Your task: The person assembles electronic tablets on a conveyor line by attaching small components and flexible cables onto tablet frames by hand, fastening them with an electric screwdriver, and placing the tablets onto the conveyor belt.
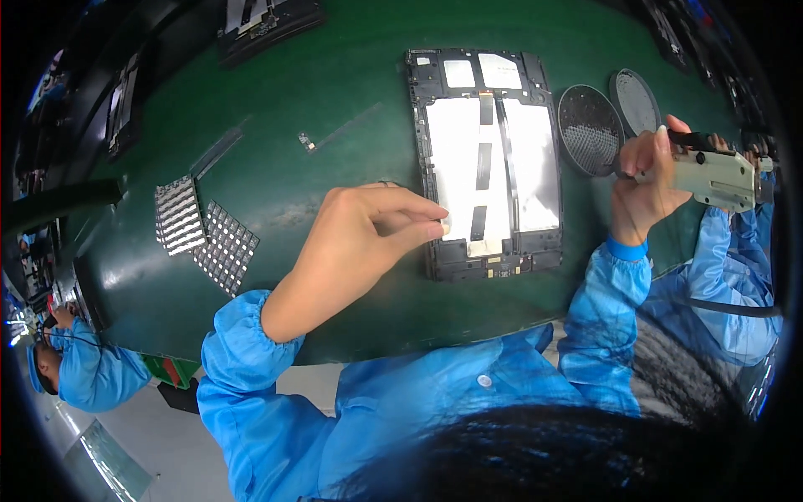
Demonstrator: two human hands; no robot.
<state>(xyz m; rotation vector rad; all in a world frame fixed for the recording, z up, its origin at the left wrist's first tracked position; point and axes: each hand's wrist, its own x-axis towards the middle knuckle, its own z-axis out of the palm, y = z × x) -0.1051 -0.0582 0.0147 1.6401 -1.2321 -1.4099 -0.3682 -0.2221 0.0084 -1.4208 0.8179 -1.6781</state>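
Observation:
An opened tablet (536,167) lies in front of me with its back off, showing pale silvery battery packs, black strips and a dark frame. My left hand (360,226) is closed in a pinch at the tablet's left edge, low down. Something small and pale may sit at its fingertips, too small to name. Off to the right, my right hand (648,180) is raised and closed around the near end of a pale boxy device (718,180) with screws on its side. Parts of that grip are hidden.
Two round dishes (590,130) stand right of the tablet. Left on the green table (284,251) lie two sheets of small parts (224,247) and a small board with a thin cable (308,142). More devices (268,25) lie at the far side. Co-workers in blue (92,364) sit at both sides.

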